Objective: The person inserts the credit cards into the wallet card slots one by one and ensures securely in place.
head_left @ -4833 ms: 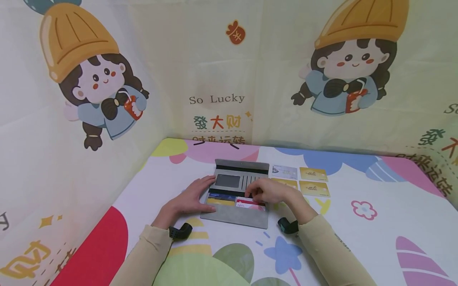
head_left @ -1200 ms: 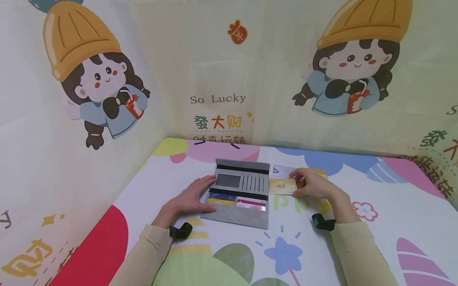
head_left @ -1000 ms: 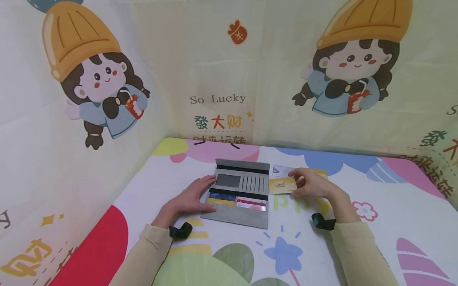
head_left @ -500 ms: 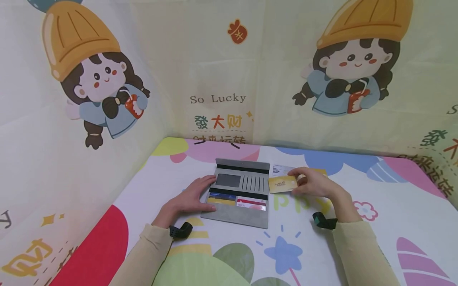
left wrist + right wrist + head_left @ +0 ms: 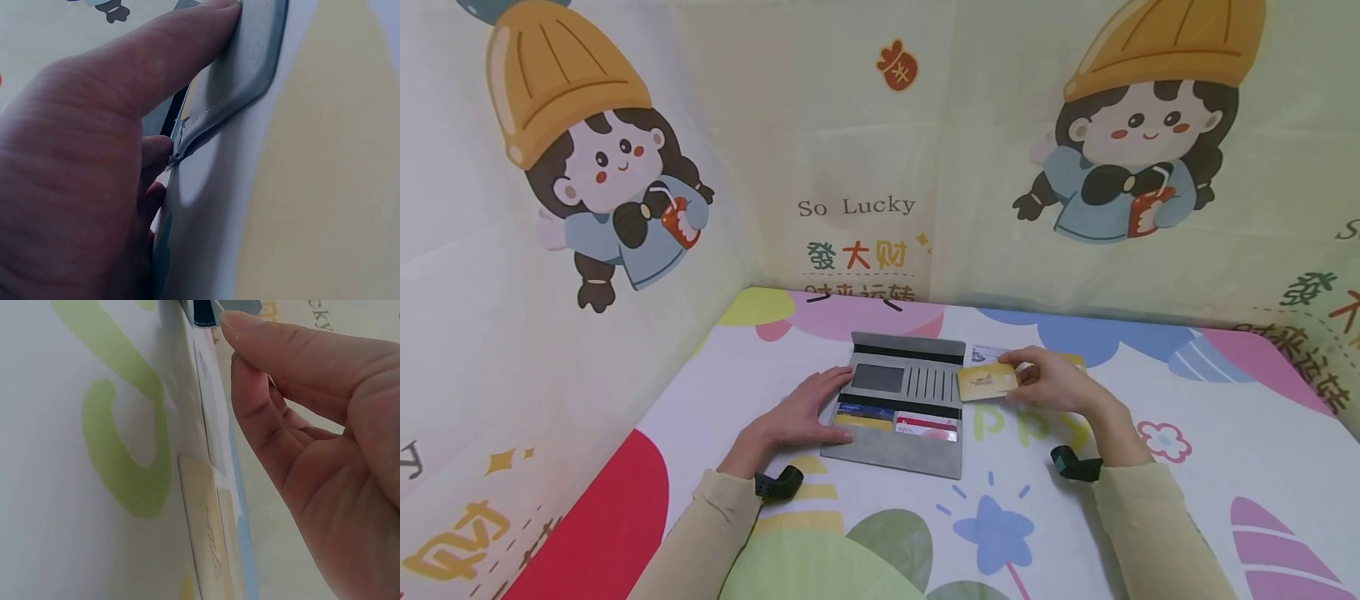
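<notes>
The gold card [image 5: 985,382] is at the wallet [image 5: 902,458], its left end slightly crossing the right edge from where I stand; tabletop [image 5: 1217,425] spreads on the near side, a silver card [image 5: 987,355] close behind. Its long axis runs left to right, left end toward the slots [image 5: 930,386]. The right hand [image 5: 1060,383] pinches its right end; the left hand [image 5: 801,412], fingers loosely extended, rests its thumb on the wallet.

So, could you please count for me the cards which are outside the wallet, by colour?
Gold: 3 (one held card in the right hand, two flat cards on the table)
Silver: 1 (the silver card, partly hidden in the head view)
Total: 4
</notes>
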`<state>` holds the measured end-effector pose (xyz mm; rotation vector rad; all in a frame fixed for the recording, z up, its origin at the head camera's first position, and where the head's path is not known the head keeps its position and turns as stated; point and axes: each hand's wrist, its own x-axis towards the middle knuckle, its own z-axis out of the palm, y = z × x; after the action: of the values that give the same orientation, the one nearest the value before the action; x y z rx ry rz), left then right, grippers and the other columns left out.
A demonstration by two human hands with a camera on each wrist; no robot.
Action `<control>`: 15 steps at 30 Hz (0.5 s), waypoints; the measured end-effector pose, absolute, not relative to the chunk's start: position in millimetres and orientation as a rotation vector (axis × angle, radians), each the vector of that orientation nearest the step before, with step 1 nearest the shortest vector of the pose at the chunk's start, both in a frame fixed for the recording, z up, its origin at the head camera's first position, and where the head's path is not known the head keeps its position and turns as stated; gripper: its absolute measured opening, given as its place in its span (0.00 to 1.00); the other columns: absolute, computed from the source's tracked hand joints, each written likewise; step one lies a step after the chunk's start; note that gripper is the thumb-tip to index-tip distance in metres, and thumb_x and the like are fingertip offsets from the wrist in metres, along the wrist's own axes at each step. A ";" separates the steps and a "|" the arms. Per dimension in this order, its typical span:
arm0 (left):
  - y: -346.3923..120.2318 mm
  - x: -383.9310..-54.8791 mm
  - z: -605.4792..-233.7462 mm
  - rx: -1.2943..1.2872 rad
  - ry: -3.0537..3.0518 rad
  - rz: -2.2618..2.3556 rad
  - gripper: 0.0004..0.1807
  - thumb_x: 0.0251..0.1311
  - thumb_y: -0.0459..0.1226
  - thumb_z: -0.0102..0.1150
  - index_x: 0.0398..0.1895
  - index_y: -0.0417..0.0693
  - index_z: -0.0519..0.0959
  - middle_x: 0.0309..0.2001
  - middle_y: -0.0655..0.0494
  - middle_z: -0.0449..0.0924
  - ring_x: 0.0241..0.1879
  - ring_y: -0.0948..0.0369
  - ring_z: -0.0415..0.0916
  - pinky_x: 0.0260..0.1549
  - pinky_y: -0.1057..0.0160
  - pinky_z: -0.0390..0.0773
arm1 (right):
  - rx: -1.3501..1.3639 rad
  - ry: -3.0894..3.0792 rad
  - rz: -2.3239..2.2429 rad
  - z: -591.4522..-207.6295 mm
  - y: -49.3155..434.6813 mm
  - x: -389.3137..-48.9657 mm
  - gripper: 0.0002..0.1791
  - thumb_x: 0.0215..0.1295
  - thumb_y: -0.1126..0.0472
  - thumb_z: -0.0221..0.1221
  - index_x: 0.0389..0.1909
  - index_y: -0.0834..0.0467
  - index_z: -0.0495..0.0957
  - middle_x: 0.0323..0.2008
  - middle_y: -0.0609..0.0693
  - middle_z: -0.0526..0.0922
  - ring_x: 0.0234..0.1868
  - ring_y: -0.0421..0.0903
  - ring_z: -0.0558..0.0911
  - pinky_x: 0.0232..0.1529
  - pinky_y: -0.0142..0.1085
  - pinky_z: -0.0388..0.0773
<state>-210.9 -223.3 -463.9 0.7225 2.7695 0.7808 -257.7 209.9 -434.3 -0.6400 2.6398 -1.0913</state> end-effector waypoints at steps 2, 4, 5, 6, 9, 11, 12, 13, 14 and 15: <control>-223.2 -210.8 -463.2 0.725 2.770 0.782 0.54 0.53 0.59 0.69 0.79 0.49 0.58 0.79 0.49 0.51 0.77 0.46 0.45 0.73 0.40 0.46 | -0.651 2.635 -1.101 -434.9 208.6 -257.9 0.33 0.59 0.62 0.72 0.65 0.67 0.73 0.58 0.63 0.74 0.43 0.53 0.79 0.43 0.40 0.77; -223.1 -210.7 -462.6 0.728 2.770 0.790 0.54 0.53 0.59 0.69 0.79 0.48 0.58 0.79 0.48 0.52 0.77 0.45 0.45 0.72 0.39 0.46 | -0.659 2.628 -1.110 -435.5 207.6 -258.4 0.33 0.59 0.62 0.72 0.64 0.67 0.73 0.57 0.63 0.74 0.42 0.52 0.79 0.42 0.38 0.77; -223.0 -210.7 -462.3 0.730 2.771 0.794 0.54 0.53 0.59 0.69 0.79 0.48 0.58 0.79 0.48 0.52 0.77 0.45 0.45 0.72 0.39 0.46 | -0.667 2.624 -1.113 -435.9 207.2 -258.7 0.33 0.59 0.62 0.72 0.64 0.68 0.73 0.57 0.63 0.74 0.42 0.52 0.79 0.41 0.37 0.77; -223.0 -210.8 -462.3 0.732 2.771 0.799 0.54 0.53 0.59 0.69 0.79 0.48 0.58 0.79 0.48 0.52 0.77 0.44 0.46 0.72 0.38 0.46 | -0.677 2.620 -1.117 -436.0 206.9 -258.8 0.33 0.59 0.62 0.72 0.64 0.68 0.73 0.56 0.63 0.75 0.41 0.51 0.79 0.40 0.36 0.76; -222.9 -210.9 -462.4 0.727 2.770 0.799 0.54 0.53 0.59 0.69 0.79 0.48 0.58 0.79 0.48 0.52 0.77 0.45 0.45 0.72 0.39 0.46 | -0.697 2.612 -1.126 -436.5 206.1 -258.9 0.33 0.59 0.62 0.72 0.63 0.69 0.74 0.54 0.62 0.76 0.39 0.50 0.79 0.37 0.34 0.75; -222.9 -210.9 -462.8 0.721 2.768 0.793 0.54 0.52 0.60 0.69 0.79 0.49 0.58 0.79 0.49 0.51 0.77 0.46 0.45 0.72 0.39 0.46 | -0.707 2.611 -1.125 -436.8 205.3 -258.6 0.33 0.58 0.61 0.73 0.62 0.70 0.74 0.52 0.62 0.76 0.37 0.49 0.79 0.36 0.34 0.75; -223.0 -210.9 -463.0 0.719 2.768 0.790 0.54 0.52 0.60 0.69 0.79 0.49 0.58 0.79 0.49 0.51 0.77 0.46 0.45 0.73 0.39 0.46 | -0.705 2.612 -1.121 -436.8 204.7 -258.4 0.33 0.58 0.61 0.73 0.62 0.70 0.75 0.52 0.61 0.77 0.37 0.48 0.79 0.36 0.34 0.75; -223.0 -210.8 -463.2 0.718 2.767 0.789 0.54 0.52 0.60 0.69 0.79 0.49 0.58 0.79 0.50 0.51 0.77 0.46 0.45 0.73 0.40 0.46 | -0.700 2.613 -1.117 -437.0 204.0 -258.3 0.33 0.58 0.61 0.73 0.62 0.70 0.75 0.52 0.61 0.77 0.36 0.48 0.79 0.36 0.33 0.75; -223.1 -210.8 -463.4 0.717 2.768 0.785 0.54 0.52 0.60 0.69 0.79 0.50 0.58 0.79 0.50 0.51 0.77 0.46 0.45 0.73 0.40 0.46 | -0.696 2.615 -1.111 -437.2 203.6 -258.3 0.33 0.58 0.60 0.74 0.62 0.70 0.75 0.52 0.61 0.77 0.36 0.47 0.79 0.35 0.33 0.75; -223.1 -210.8 -463.5 0.715 2.768 0.782 0.54 0.52 0.60 0.69 0.79 0.50 0.58 0.79 0.50 0.51 0.77 0.47 0.45 0.73 0.40 0.46 | -0.695 2.618 -1.104 -436.9 202.8 -258.0 0.33 0.57 0.60 0.74 0.62 0.70 0.75 0.51 0.60 0.77 0.36 0.47 0.79 0.35 0.34 0.75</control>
<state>-210.8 -223.1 -463.5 0.7151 2.7682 0.7821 -258.0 202.8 -436.9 -0.6952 2.6179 -1.1037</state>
